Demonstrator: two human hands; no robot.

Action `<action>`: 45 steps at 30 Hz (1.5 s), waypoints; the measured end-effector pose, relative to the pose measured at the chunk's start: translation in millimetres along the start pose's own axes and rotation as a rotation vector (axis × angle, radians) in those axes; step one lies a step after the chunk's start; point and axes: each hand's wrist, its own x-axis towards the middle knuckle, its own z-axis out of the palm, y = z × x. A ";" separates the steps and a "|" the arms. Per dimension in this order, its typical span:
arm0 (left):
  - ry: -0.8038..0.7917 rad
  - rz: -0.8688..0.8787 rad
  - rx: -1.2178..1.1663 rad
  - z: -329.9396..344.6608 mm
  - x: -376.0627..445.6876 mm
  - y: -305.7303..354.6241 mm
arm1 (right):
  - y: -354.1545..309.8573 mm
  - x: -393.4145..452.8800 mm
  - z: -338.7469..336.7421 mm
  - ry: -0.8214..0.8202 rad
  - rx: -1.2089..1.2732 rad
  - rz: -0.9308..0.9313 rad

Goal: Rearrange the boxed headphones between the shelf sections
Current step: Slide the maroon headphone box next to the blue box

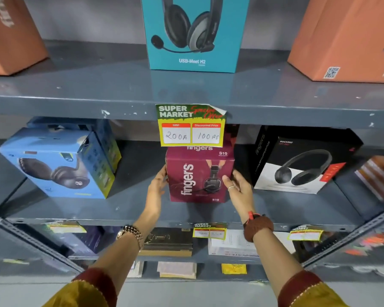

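Grey steel shelving (pixel 75 96) fills the view, three tiers deep, with goods set face-out so a shopper can read each front. On the top tier a teal headset box (pixel 192 34) stands upright at the centre, well apart from an orange carton on the left (pixel 11 38) and another on the right (pixel 346 38). On the middle shelf (pixel 98 209) a blue headphone box (pixel 58 167) sits turned at an angle on the left and a black headphone box (pixel 302 160) sits on the right, while the maroon boxed headphones (pixel 200 176) stand upright between them, directly under a yellow price tag (pixel 191 127) that hangs from the shelf edge above and covers the box's top. Both arms reach up and forward from below, forearms roughly parallel and wrists bent back. The left hand (pixel 156 191) lies flat against the box's left side, fingers together; the right hand (pixel 238 187) cups the right edge, thumb on the front face, fingers wrapped behind. Clamping it from both sides probably keeps it square for sliding or lifting; whether it rests on the shelf cannot be told.
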 end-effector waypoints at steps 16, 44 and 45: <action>0.102 0.122 0.000 -156.1 -94.7 8.5 | -14.8 -103.9 100.6 -0.050 -0.104 -0.076; 0.211 0.220 0.117 -153.0 -49.3 -80.4 | 42.9 -47.6 70.4 0.024 -0.031 -0.034; 0.196 0.217 0.129 -141.5 -48.6 -82.0 | 48.6 -48.2 53.6 0.060 -0.037 -0.028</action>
